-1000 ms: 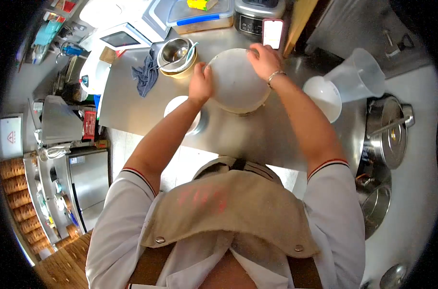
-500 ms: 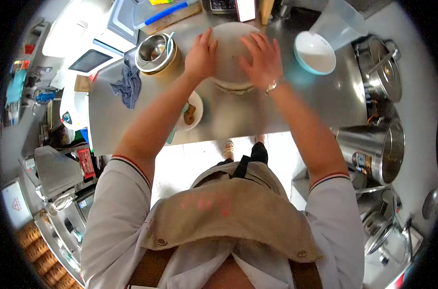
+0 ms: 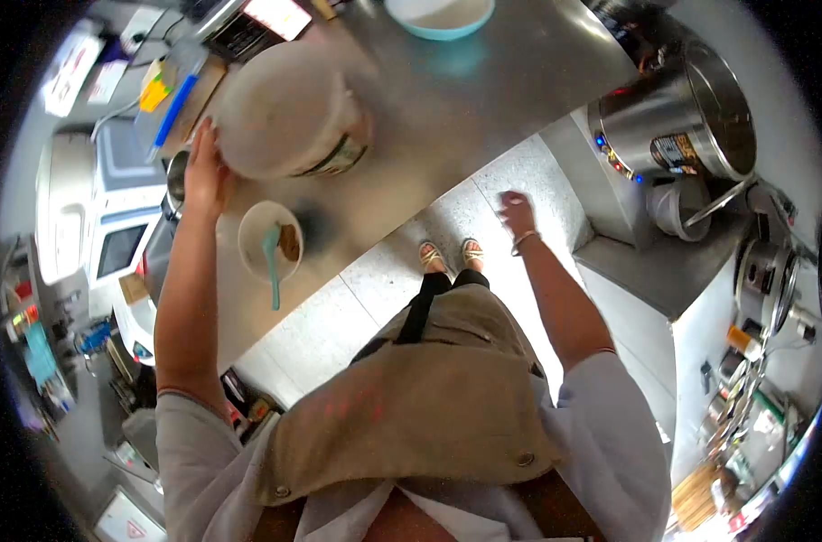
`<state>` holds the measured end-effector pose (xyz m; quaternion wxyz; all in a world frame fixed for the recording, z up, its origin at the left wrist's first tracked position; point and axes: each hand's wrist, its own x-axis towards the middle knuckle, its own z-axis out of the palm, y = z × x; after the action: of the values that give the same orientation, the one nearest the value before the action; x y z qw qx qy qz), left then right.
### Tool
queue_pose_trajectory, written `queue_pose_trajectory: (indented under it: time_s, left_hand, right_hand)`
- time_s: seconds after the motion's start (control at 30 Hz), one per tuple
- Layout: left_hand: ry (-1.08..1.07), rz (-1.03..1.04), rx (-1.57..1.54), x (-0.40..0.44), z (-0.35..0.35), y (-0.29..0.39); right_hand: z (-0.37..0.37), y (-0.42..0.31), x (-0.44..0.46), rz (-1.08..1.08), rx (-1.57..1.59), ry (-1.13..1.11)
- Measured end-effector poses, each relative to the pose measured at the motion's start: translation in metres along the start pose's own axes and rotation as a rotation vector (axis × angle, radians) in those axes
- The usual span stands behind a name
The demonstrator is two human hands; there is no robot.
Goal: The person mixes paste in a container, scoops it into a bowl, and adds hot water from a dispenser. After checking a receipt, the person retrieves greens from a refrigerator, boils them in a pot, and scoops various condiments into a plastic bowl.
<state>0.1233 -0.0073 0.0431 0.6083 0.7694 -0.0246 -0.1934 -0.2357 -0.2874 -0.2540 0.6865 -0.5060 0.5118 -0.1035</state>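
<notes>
A round tub with a cloudy, whitish lid (image 3: 275,108) stands on the steel table, its labelled side facing right. My left hand (image 3: 205,172) lies against the tub's left edge, fingers stretched out rather than wrapped around it. Close by that hand is a white bowl (image 3: 251,237) with brown paste (image 3: 289,242) and a light teal spoon (image 3: 272,266) leaning inside. My right hand (image 3: 518,214) hangs in the air over the floor, off the table. Slightly blurred, it has loosely bent fingers and nothing visible in it.
A teal-and-white bowl (image 3: 440,20) sits at the table's far side. Left of the tub are a blue-edged container (image 3: 173,113) and a partly hidden metal bowl (image 3: 177,176). A large steel pot (image 3: 650,117) stands at the right. The table edge runs diagonally above the tiled floor (image 3: 357,294).
My right hand has left the lid and swung out over the floor. My left hand stays at the tub's left side. The view has turned right, shifting the table leftward.
</notes>
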Motion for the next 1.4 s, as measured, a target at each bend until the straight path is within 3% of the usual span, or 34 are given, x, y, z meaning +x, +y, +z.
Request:
queue_pose_trajectory:
  time_s: [0.03,0.1,0.13,0.2,0.27,0.33,0.4,0.5,0.57,0.63,0.7,0.77,0.83,0.9,0.97,1.07,1.2,1.33,1.4]
  left_hand:
    - [-0.047,0.029,-0.052,0.004,-0.001,-0.006]
    - [-0.062,-0.025,-0.078,0.011,-0.002,-0.013]
    - [-0.053,0.000,-0.070,0.013,-0.004,-0.019]
    - [-0.058,0.056,-0.001,0.007,0.003,-0.020]
    - [-0.093,0.093,0.020,0.007,0.004,-0.025]
    - [-0.162,0.098,0.004,0.008,-0.006,-0.030]
    - [-0.099,0.086,0.025,0.004,-0.002,-0.026]
    - [-0.177,0.050,-0.101,0.001,-0.004,-0.032]
    - [-0.218,0.006,-0.233,0.010,-0.010,-0.036]
    - [-0.174,-0.115,-0.356,0.006,-0.005,-0.030]
    - [-0.114,-0.161,-0.445,0.004,0.003,-0.030]
    - [-0.058,-0.159,-0.488,0.000,0.013,-0.029]
    - [-0.072,-0.135,-0.540,0.012,0.011,-0.046]
    - [-0.094,-0.080,-0.548,0.022,0.011,-0.066]
    - [-0.107,-0.063,-0.546,0.027,0.020,-0.074]
    - [-0.196,-0.046,-0.771,0.066,-0.001,-0.138]
    - [-0.164,-0.105,-0.751,0.039,0.007,-0.131]
    - [0.077,-0.044,-0.427,-0.018,0.056,-0.097]
    - [0.074,-0.062,-0.424,-0.046,0.086,-0.080]
  right_hand:
    - [0.020,0.009,-0.003,0.230,-0.023,-0.036]
    - [0.092,0.062,0.059,0.075,-0.039,-0.070]
    - [0.100,0.028,0.037,-0.040,0.148,-0.128]
    - [0.110,0.023,0.037,-0.064,-0.185,0.099]
    - [0.113,0.021,0.040,-0.258,-0.155,0.066]
    - [0.113,0.008,0.029,-0.129,-0.250,0.121]
    - [0.108,-0.001,0.020,-0.082,-0.299,0.148]
    - [0.046,0.041,-0.005,-0.173,-0.308,0.117]
    - [-0.027,0.066,-0.022,-0.064,-0.092,-0.078]
    - [-0.118,0.058,-0.044,0.039,-0.376,0.047]
    - [-0.196,0.020,-0.056,0.202,-0.768,0.314]
    - [-0.225,-0.046,-0.073,0.435,-1.012,0.595]
    - [-0.219,-0.095,-0.076,0.331,-1.115,0.641]
    - [-0.170,-0.126,-0.060,-0.103,-1.129,0.410]
    - [-0.091,-0.155,-0.051,-0.461,-1.022,0.041]
    - [0.046,-0.186,-0.046,-0.738,-0.915,-0.431]
    - [0.169,-0.222,-0.033,-0.883,-0.773,-0.764]
    - [0.164,-0.262,-0.025,-0.738,-0.505,-1.091]
    - [0.138,-0.264,-0.016,-0.839,-0.523,-1.101]
